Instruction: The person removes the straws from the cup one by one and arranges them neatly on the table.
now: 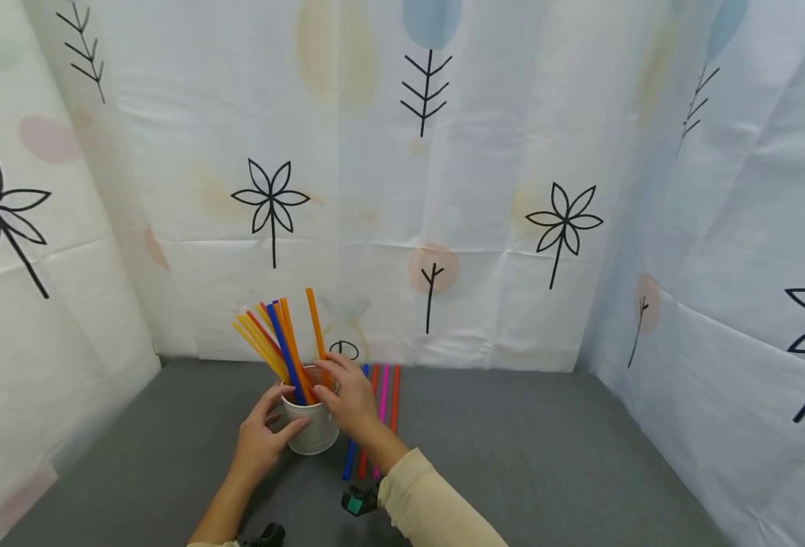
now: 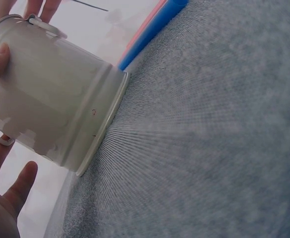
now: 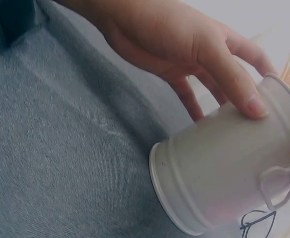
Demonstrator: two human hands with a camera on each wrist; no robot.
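A small whitish pail (image 1: pixel 312 429) stands upright on the grey table, filled with yellow, red, blue and orange straws (image 1: pixel 282 338). One orange straw (image 1: pixel 315 319) leans apart from the bunch, beside the right fingers. My left hand (image 1: pixel 260 441) holds the pail from the left, thumb across its front and index finger at the rim. From the right, my right hand (image 1: pixel 351 399) grips it near the rim. The right wrist view shows that thumb (image 3: pixel 256 105) on the pail's outer wall (image 3: pixel 224 148). Part of the right fingers is hidden behind the pail.
Several more straws (image 1: pixel 386 391), in blue, red and magenta, lie side by side on the grey table (image 1: pixel 512 448), right of the pail and partly under the right forearm. White printed curtains (image 1: pixel 484 190) enclose the back and sides. A black wrist device (image 1: pixel 360 501) shows by the right sleeve.
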